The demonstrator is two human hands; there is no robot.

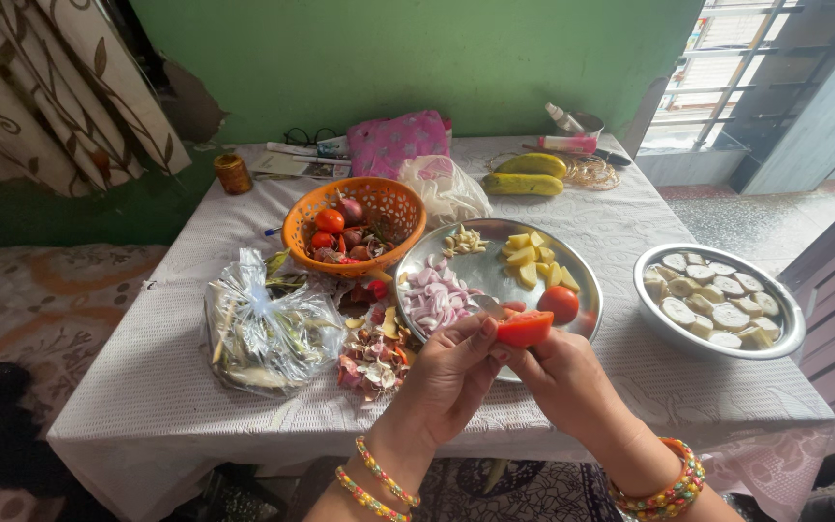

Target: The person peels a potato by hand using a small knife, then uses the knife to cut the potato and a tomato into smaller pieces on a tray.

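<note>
My left hand (448, 375) and my right hand (561, 372) meet over the near rim of a round steel plate (480, 267). Both pinch a red tomato piece (524, 329), cut face up. A small blade tip (485, 303) shows by my left fingers; which hand holds it I cannot tell. On the plate lie chopped purple onion (434, 297), yellow potato pieces (531, 261), garlic cloves (463, 241) and another tomato piece (560, 303).
An orange basket (355, 227) of tomatoes and onions stands behind the plate. A clear plastic bag (268, 324) of greens and a heap of peels (376, 356) lie left. A steel bowl (719, 302) of pale slices sits right. Bananas (526, 175) lie at the back.
</note>
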